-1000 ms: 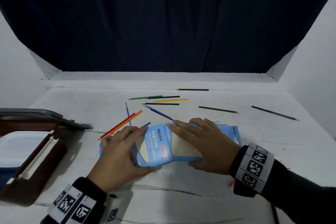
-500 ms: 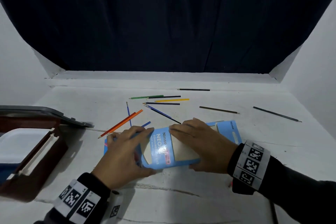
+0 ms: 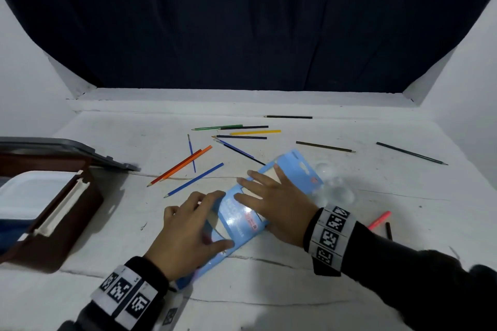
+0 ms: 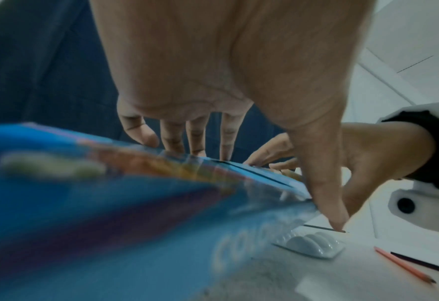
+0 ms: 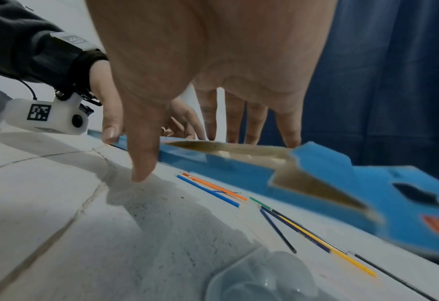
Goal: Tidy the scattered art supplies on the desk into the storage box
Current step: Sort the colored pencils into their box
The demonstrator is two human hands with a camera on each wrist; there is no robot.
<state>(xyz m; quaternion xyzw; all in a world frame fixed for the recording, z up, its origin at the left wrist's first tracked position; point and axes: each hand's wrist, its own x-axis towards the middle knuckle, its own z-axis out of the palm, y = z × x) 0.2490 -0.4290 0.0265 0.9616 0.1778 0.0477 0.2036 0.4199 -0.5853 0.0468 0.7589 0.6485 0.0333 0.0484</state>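
Observation:
A flat blue coloured-pencil pack (image 3: 297, 166) runs diagonally in the middle of the white desk, its far end pointing up-right. My left hand (image 3: 204, 220) grips its near end, fingers over the top and thumb at the near edge. My right hand (image 3: 269, 201) holds the middle, fingers spread across the cardboard window. The right wrist view shows the pack (image 5: 367, 183) raised off the desk, with pencils visible beneath it. Loose pencils lie beyond: an orange pair (image 3: 183, 165), a blue one (image 3: 195, 179), a yellow one (image 3: 255, 132). The brown storage box (image 3: 67, 212) stands open at the left.
A clear plastic insert (image 3: 333, 185) lies just right of the pack. A pink pencil (image 3: 379, 219) and a dark one lie by my right wrist. Dark pencils (image 3: 411, 153) lie far right. The box's grey lid (image 3: 67, 148) lies behind it. A dark curtain backs the desk.
The pack has swung from lying crosswise to a diagonal, right end away and left end toward me. Both hands turned with it. The clear insert and pink pencil now show.

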